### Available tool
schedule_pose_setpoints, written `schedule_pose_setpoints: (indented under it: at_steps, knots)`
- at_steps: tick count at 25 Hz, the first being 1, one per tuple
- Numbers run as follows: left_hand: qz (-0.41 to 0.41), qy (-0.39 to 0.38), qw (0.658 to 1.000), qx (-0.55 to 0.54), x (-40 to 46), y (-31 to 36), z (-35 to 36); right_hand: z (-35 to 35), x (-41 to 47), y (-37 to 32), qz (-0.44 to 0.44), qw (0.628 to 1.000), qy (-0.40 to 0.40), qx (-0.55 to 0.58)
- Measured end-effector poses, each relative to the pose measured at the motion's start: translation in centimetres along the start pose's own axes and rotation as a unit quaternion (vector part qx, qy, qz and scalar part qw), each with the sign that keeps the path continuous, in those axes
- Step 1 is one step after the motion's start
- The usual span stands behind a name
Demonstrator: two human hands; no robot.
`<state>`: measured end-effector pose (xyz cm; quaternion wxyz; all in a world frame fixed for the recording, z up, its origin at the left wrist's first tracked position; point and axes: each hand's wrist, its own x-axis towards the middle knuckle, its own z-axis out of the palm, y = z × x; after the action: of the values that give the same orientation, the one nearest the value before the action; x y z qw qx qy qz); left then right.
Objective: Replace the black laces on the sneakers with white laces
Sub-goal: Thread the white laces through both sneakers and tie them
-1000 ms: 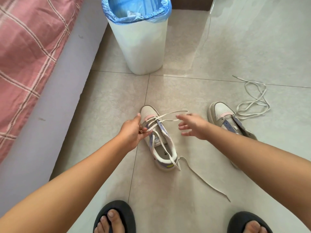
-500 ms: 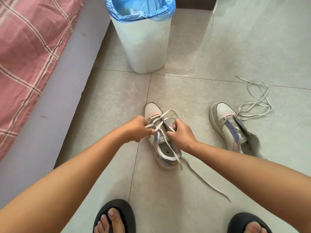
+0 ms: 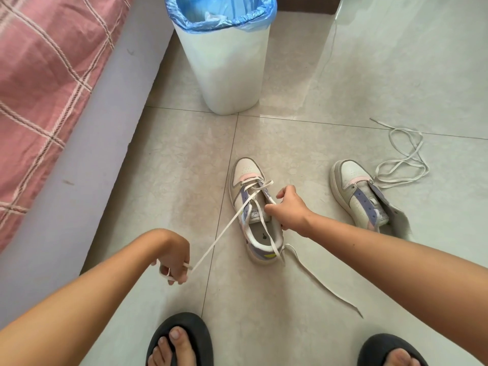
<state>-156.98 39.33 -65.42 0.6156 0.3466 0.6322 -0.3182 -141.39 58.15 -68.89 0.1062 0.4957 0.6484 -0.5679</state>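
Observation:
A white, lilac and pink sneaker [image 3: 247,173] stands on the tile floor in the middle, toe pointing away. A white lace [image 3: 224,231] crosses its lower eyelets. My left hand [image 3: 174,256] pinches one end of that lace and holds it taut, low and to the left of the shoe. My right hand [image 3: 289,210] grips the shoe's right side by the tongue. The lace's other end [image 3: 324,283] trails loose on the floor to the right. A second sneaker [image 3: 356,191] without a lace stands to the right, and a loose white lace [image 3: 404,159] lies coiled behind it.
A white bin [image 3: 224,62] with a blue liner stands just beyond the shoes. A bed with a pink checked cover [image 3: 45,75] and grey side runs along the left. My two feet in black slippers [image 3: 182,342] are at the bottom edge.
My left hand has drawn back from the shoe toward me and to the left, pulling the lace end out taut. My right hand has shifted to hold the shoe's right side.

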Motion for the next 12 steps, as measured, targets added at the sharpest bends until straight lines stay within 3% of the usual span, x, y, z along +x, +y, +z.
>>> schedule_pose_setpoints:
  at_steps: [4,7,10,12]
  knots:
    - [-0.039,0.048,0.996,0.059,1.3,0.8,0.5,0.0,0.0,-0.1,-0.123,0.986,0.028,-0.108]
    - [-0.030,0.068,0.995,0.065,1.7,0.8,0.3,-0.9,1.2,-1.1,-0.179,0.981,0.023,-0.078]
    - [-0.030,0.070,0.996,0.056,1.8,0.7,0.4,-2.2,2.7,-1.9,-0.165,0.983,-0.011,-0.082]
    - [-0.039,0.076,0.995,0.049,1.9,0.4,0.5,-2.6,3.3,-2.2,-0.089,0.994,-0.045,0.051]
